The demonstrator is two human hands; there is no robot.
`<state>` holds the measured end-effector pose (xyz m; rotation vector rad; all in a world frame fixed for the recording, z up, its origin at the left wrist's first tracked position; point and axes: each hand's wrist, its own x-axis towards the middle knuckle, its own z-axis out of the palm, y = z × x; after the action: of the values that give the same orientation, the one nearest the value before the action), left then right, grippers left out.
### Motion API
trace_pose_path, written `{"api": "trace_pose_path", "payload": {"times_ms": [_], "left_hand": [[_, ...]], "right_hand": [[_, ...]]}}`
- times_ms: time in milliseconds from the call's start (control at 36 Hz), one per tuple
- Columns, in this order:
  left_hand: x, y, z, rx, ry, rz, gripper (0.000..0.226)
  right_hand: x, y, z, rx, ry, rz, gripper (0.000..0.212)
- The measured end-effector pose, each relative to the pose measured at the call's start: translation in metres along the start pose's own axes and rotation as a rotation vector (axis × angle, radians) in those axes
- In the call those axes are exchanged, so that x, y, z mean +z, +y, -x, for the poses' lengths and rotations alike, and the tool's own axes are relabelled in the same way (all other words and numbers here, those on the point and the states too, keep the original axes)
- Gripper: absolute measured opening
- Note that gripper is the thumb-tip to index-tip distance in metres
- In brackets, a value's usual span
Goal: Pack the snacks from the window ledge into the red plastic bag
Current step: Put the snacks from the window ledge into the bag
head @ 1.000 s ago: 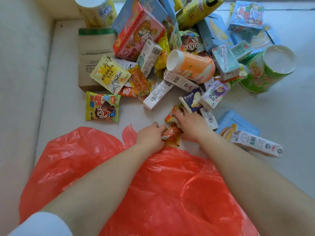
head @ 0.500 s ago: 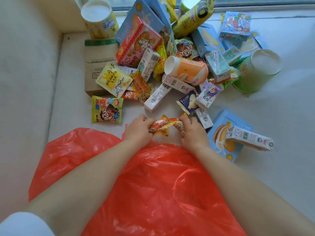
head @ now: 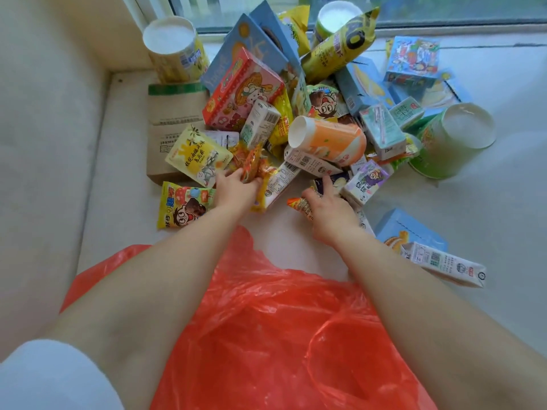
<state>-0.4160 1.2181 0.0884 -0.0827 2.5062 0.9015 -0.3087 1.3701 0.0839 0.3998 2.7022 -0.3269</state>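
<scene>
A heap of snacks covers the pale window ledge [head: 488,208]. The red plastic bag [head: 266,335] lies crumpled in front of it, under my forearms. My left hand [head: 236,189] is at the heap's near left side, closed on orange crinkly snack packets [head: 251,165]. My right hand [head: 328,210] is to the right, holding a small orange packet [head: 299,204] in its palm while its fingers reach onto a dark chip packet [head: 334,180]. An orange cup [head: 328,140] lies on its side just behind both hands.
Near my left hand lie a yellow cartoon packet [head: 182,207], a yellow pouch [head: 196,155] and a brown paper bag [head: 174,125]. A white carton [head: 444,263] on a blue box [head: 408,229] lies right of my right arm. A green tub [head: 453,140] lies right, a wall left.
Both hands have moved apart and forward from the bag's edge into the heap. The left hand has reached to the orange packets at the left; the right still holds its small orange packet.
</scene>
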Motion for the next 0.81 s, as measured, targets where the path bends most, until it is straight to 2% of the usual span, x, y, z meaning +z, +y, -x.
{"api": "trace_pose_path", "payload": {"times_ms": [139,278,472,583,722,806], "left_hand": [[0.005,0.014,-0.015,-0.097,0.047,0.064,0.050],[0.009,0.018,-0.025,-0.100,0.013,0.066,0.037],[0.012,0.019,-0.024,-0.116,-0.013,0.118,0.027],[0.008,0.017,-0.018,-0.104,-0.025,0.121,0.014],[-0.003,0.010,0.000,-0.068,-0.007,0.101,0.014],[-0.010,0.005,0.016,-0.035,-0.010,0.091,0.015]], "right_hand": [[0.003,-0.005,-0.016,0.086,-0.035,0.000,0.045],[0.011,-0.011,-0.019,0.163,-0.016,0.058,0.047],[0.015,-0.008,-0.020,0.151,0.012,0.127,0.046],[0.013,-0.004,-0.010,0.121,0.043,0.082,0.046],[0.006,0.001,0.006,0.073,0.095,0.016,0.044],[0.002,0.003,0.014,0.032,0.119,-0.069,0.050]]}}
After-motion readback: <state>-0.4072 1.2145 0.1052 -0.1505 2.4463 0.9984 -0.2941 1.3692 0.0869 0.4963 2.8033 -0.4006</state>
